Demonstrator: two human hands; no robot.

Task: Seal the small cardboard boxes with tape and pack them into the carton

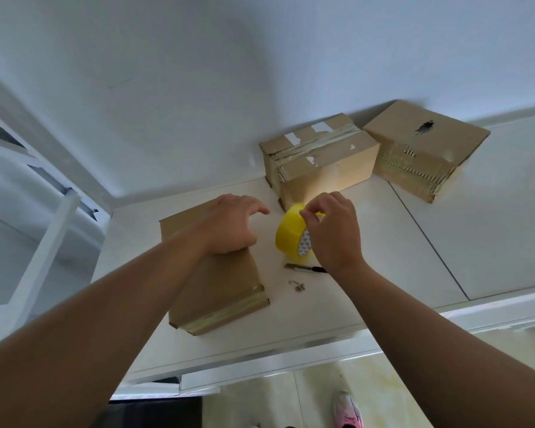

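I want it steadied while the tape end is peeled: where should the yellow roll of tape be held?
The yellow roll of tape stands on edge on the white table, core facing the near right, the right hand pinching its top. Likely best from above: clamp its two flat faces, or hook fingers into the core; the curved band would roll.

Home: white counter (393, 251), tiled floor (275, 403).

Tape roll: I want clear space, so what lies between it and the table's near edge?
Head view: a small cutter and some scraps on the table.
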